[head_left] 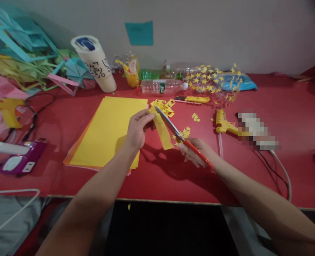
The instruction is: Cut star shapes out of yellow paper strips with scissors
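Observation:
My left hand (pixel 139 128) pinches the upper end of a yellow paper strip (pixel 163 132), which hangs down over the red table. My right hand (pixel 196 151) grips red-handled scissors (pixel 177 131), their blades pointing up and left to the strip's top edge near my left fingertips. Behind the strip lie yellow paper scraps (pixel 164 106) with star-shaped holes. Small cut yellow stars (pixel 185 132) lie beside the scissors, with a few more (pixel 196 117) farther back. A stack of yellow sheets (pixel 106 128) is left of my left hand, partly hidden by it.
Behind are plastic bottles (pixel 161 86), a yellow cutter (pixel 197 99) and a star-covered clear object (pixel 207 80). A yellow glue gun (pixel 222 122) stands right; another (pixel 9 110) lies left near a purple power strip (pixel 22 158). A white cylinder (pixel 96 64) stands by folded paper shapes (pixel 26 46).

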Action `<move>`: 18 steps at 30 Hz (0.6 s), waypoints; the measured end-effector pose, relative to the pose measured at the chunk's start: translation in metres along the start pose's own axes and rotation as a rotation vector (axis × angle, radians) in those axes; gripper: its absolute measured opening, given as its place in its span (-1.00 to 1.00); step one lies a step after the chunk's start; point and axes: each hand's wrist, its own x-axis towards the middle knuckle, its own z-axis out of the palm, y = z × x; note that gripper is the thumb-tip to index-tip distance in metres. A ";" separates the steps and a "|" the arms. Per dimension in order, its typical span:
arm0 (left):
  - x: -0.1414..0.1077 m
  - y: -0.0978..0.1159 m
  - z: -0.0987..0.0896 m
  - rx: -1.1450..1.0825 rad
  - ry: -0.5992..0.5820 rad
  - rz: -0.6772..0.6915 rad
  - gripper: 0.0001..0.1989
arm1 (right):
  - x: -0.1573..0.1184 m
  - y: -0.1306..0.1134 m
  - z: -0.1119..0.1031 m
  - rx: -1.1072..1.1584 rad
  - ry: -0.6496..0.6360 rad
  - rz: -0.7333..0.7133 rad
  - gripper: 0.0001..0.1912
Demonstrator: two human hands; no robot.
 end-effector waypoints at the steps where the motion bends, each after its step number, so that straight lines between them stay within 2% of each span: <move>1: 0.000 0.001 0.000 -0.013 0.027 -0.010 -0.91 | 0.000 -0.001 0.000 -0.008 0.008 -0.008 -0.46; 4: 0.001 0.006 0.001 -0.021 0.060 -0.043 -0.95 | 0.001 0.001 0.000 -0.034 0.012 -0.030 -0.46; 13: 0.004 0.011 -0.003 0.073 -0.017 -0.056 -0.96 | 0.006 0.006 -0.002 -0.022 0.040 -0.048 -0.48; 18: 0.007 0.013 -0.008 0.163 0.061 -0.019 -0.92 | 0.006 0.005 -0.006 -0.066 0.007 -0.003 -0.49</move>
